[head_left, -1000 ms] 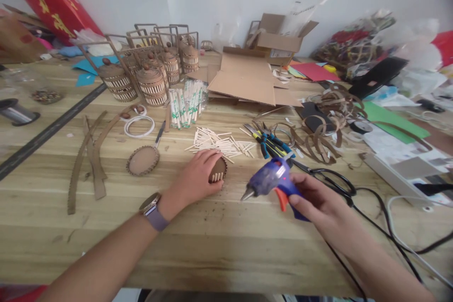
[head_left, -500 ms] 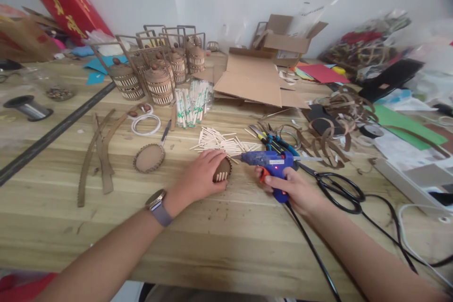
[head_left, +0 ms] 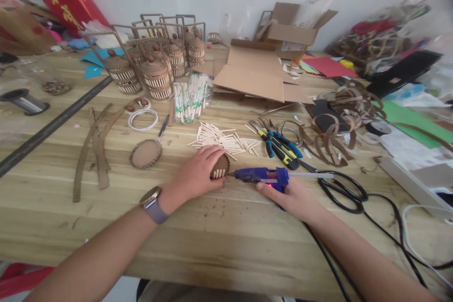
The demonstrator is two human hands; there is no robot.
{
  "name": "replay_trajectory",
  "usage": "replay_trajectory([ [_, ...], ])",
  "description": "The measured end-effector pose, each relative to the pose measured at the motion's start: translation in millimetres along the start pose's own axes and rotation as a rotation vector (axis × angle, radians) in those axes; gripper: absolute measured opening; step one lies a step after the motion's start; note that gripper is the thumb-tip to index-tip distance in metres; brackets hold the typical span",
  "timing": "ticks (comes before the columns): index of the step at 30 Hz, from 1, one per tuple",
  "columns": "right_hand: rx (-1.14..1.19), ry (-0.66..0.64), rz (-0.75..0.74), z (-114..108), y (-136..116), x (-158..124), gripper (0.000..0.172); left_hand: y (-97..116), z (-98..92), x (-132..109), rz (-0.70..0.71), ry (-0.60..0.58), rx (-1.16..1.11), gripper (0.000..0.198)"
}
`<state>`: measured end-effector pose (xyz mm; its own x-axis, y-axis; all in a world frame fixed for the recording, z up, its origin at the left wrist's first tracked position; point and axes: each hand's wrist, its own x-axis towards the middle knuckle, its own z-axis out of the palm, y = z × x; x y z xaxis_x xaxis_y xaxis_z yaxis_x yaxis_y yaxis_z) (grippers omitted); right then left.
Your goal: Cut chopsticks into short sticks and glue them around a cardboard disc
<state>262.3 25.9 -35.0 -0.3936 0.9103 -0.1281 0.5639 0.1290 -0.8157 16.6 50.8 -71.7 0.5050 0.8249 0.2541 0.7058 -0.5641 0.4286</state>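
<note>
My left hand (head_left: 193, 173) is closed around a small round cardboard disc (head_left: 220, 164) with a corrugated rim, partly hidden by the fingers. A few short wooden sticks (head_left: 219, 173) stand along its near edge. In my right hand (head_left: 292, 196) is a blue hot glue gun (head_left: 262, 175), a red light glowing on it and a clear glue stick (head_left: 311, 175) jutting from its back. The nozzle reaches the disc's right edge. Just beyond lies a pile of short wooden sticks (head_left: 219, 138). A second cardboard disc (head_left: 145, 153) with a corrugated rim lies to the left.
Several stick-and-cardboard lanterns (head_left: 156, 78) stand at the back left, near flattened cardboard (head_left: 249, 73). Pliers (head_left: 279, 141), black scissors (head_left: 341, 191) and cardboard strips (head_left: 332, 127) lie to the right. The glue gun's black cord (head_left: 323, 259) trails over the near edge.
The glue gun has come down and toward me, its nozzle moving from above the disc's far right to its right edge. My left hand keeps its hold on the disc.
</note>
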Motion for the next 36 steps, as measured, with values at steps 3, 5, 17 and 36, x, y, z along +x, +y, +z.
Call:
replay_trajectory([
  [3,-0.032,0.001,-0.006,0.6,0.9,-0.2,0.039,-1.0,0.8,-0.4,0.004,-0.001,0.004,0.065],
  [5,-0.052,0.006,-0.021,1.5,2.0,-0.3,0.038,-1.6,1.0,-0.7,0.006,-0.001,0.007,0.065],
  [17,-0.086,0.015,-0.062,7.2,5.2,0.0,0.036,-0.9,0.2,-0.3,-0.005,-0.006,0.002,0.064],
  [36,-0.133,0.031,-0.069,10.0,3.7,0.4,0.037,-1.6,1.4,-0.5,0.010,0.005,0.009,0.063],
])
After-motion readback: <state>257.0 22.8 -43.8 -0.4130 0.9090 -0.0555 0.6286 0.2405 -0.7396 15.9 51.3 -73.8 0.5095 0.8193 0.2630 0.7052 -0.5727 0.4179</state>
